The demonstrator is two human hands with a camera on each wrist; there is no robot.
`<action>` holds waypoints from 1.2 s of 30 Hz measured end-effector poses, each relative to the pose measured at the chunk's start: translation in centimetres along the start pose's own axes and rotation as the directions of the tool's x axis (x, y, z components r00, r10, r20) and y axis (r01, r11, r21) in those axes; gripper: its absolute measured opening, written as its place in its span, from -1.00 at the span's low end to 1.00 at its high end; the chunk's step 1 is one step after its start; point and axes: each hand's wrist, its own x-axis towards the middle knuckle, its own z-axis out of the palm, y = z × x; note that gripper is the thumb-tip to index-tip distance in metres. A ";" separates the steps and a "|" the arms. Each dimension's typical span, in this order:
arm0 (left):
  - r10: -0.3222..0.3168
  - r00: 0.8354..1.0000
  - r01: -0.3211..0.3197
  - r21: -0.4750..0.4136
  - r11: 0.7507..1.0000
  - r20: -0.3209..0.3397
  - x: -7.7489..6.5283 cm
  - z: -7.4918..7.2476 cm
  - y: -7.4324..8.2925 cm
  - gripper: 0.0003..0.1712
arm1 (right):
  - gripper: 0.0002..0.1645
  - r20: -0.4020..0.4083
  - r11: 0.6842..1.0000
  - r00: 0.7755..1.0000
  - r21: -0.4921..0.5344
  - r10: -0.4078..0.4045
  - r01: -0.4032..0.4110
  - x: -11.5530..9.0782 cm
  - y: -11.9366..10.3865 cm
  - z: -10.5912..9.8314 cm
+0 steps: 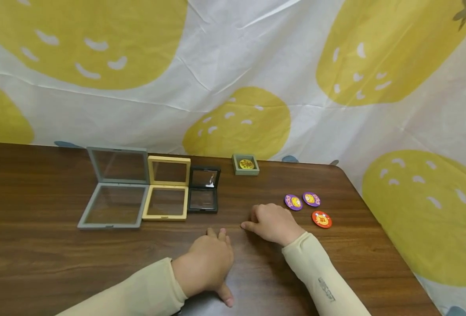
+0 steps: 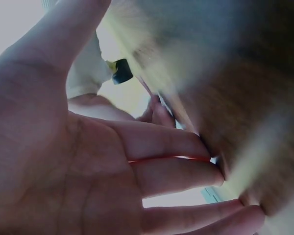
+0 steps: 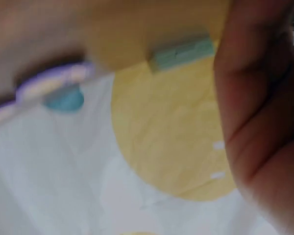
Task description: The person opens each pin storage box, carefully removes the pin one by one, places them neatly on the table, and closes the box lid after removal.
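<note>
From afar I watched the left hand [image 1: 207,263], fingers straight, tips at the table [image 1: 51,263]; the right hand [image 1: 274,223] curled, around anything or not I couldn't tell. Three discs [image 1: 311,199] lay near its right, the black frame [image 1: 203,189] left.

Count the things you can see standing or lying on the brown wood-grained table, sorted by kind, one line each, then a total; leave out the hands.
Open, square, clear-paned frames (grey, yellow, black): 3
Small, square green box: 1
Round, flat discs (two purple, one red, one yellow inside the box): 4
Total: 8
</note>
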 end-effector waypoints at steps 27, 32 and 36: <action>0.004 1.000 -0.004 0.035 0.999 0.016 0.2 0.1 0.1 0.42 | -0.12 -0.159 0.997 0.985 -0.025 0.069 -0.073 5.8 -0.2 0.0; 0.008 1.000 -0.009 0.043 0.999 0.017 0.3 0.1 0.1 0.41 | -0.07 -0.053 0.996 0.996 -0.043 0.071 -0.074 6.5 -0.4 0.0; 0.002 1.000 -0.003 0.040 0.999 0.009 0.3 0.1 0.1 0.42 | -0.09 -0.001 0.994 0.997 -0.065 0.082 -0.082 6.9 -0.5 0.2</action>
